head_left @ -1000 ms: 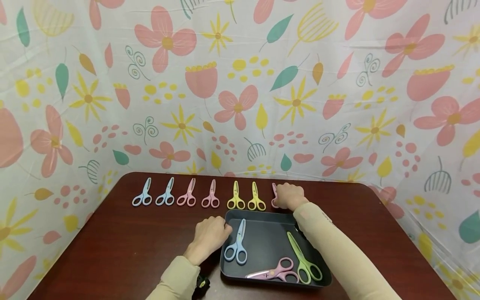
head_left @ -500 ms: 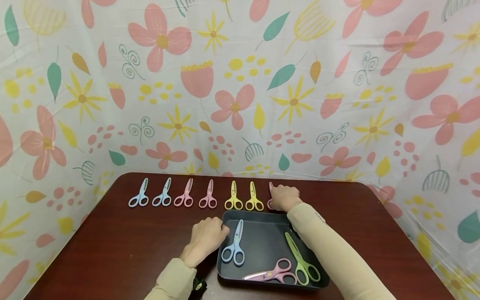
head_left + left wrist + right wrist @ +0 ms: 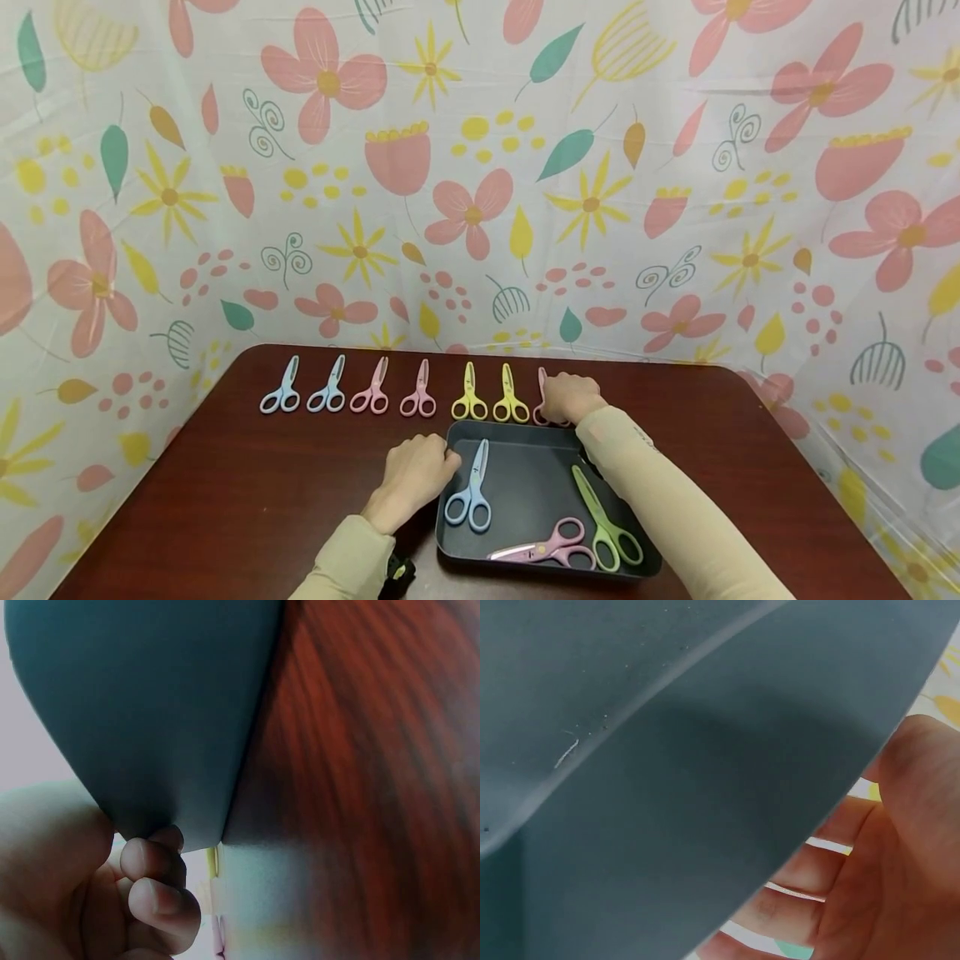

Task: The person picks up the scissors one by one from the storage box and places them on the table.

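Note:
My right hand [image 3: 570,398] is over pink scissors [image 3: 542,385] at the right end of a row and appears to pinch them. Their blade tip and parts of the handle loops show; the fingertips are hidden. My left hand [image 3: 416,471] grips the left rim of a dark grey tray [image 3: 525,432], with curled fingers [image 3: 161,900] at its outer corner in the left wrist view. Inside the tray lie light blue scissors [image 3: 474,492], pink scissors [image 3: 551,546] and green scissors [image 3: 603,525]. The tray wall hides part of the right hand in the right wrist view.
Along the back of the brown table [image 3: 247,475], the row includes light blue scissors [image 3: 283,387], pink scissors [image 3: 372,387] and yellow scissors [image 3: 469,393], points away from me. A flowered cloth [image 3: 472,167] hangs behind the table. A black object [image 3: 397,575] sits by my left sleeve.
My right hand and the pink scissors under it have shifted slightly left and nearer to me; more of their handle loops show. My left hand stays on the tray rim.

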Action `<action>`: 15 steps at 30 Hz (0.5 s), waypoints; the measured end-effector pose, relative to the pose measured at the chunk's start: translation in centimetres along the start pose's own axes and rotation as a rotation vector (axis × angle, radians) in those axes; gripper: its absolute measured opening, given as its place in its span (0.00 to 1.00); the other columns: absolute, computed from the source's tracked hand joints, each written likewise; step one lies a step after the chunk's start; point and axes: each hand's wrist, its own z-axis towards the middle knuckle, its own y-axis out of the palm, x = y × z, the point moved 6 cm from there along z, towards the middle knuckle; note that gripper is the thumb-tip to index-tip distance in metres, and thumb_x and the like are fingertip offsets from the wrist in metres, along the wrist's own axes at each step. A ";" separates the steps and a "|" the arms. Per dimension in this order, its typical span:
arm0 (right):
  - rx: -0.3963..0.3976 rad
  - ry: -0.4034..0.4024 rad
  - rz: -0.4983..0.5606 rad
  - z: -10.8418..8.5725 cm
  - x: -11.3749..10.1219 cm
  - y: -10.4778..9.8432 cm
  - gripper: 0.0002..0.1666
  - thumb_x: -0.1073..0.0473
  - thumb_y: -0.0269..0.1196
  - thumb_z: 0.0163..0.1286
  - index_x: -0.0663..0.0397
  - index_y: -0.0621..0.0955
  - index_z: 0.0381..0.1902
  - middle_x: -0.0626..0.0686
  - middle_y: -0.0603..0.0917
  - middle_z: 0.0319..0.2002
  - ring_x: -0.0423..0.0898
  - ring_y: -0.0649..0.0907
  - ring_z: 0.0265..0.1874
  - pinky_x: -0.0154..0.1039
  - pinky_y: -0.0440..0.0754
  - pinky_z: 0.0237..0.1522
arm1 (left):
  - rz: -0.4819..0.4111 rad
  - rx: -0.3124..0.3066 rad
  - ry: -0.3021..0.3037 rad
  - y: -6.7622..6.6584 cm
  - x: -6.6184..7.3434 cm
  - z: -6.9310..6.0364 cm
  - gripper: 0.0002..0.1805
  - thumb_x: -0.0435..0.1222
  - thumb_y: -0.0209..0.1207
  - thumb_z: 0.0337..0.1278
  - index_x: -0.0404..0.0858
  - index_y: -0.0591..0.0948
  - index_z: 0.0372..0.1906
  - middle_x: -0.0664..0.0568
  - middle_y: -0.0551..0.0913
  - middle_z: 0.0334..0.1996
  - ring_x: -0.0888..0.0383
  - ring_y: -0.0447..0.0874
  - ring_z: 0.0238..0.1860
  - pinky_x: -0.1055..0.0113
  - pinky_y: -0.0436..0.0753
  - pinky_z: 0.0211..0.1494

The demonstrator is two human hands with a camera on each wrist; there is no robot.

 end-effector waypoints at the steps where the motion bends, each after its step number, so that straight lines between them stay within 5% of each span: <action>1: 0.003 -0.001 0.002 -0.1 0.1 -0.1 0.14 0.48 0.62 0.67 0.53 0.82 0.38 0.53 0.78 0.28 0.49 0.78 0.25 0.46 0.72 0.28 | 0.001 -0.001 0.000 0.0 0.0 0.0 0.20 0.38 0.55 0.50 0.45 0.66 0.08 0.57 0.60 0.08 0.57 0.62 0.11 0.61 0.61 0.16; 8: 0.065 -0.006 -0.028 -0.6 0.8 -1.5 0.23 0.40 0.61 0.67 0.54 0.83 0.40 0.55 0.82 0.32 0.51 0.82 0.30 0.50 0.78 0.32 | -0.005 -0.012 -0.005 0.1 0.0 0.1 0.19 0.38 0.54 0.50 0.45 0.66 0.08 0.57 0.60 0.08 0.57 0.61 0.10 0.61 0.61 0.16; 15: 0.099 -0.038 -0.047 -1.3 1.7 -3.1 0.17 0.46 0.59 0.68 0.53 0.83 0.38 0.55 0.83 0.36 0.52 0.81 0.33 0.52 0.78 0.31 | 0.003 0.001 -0.004 -0.1 0.1 0.0 0.19 0.38 0.55 0.49 0.45 0.66 0.08 0.57 0.61 0.08 0.57 0.63 0.11 0.60 0.62 0.16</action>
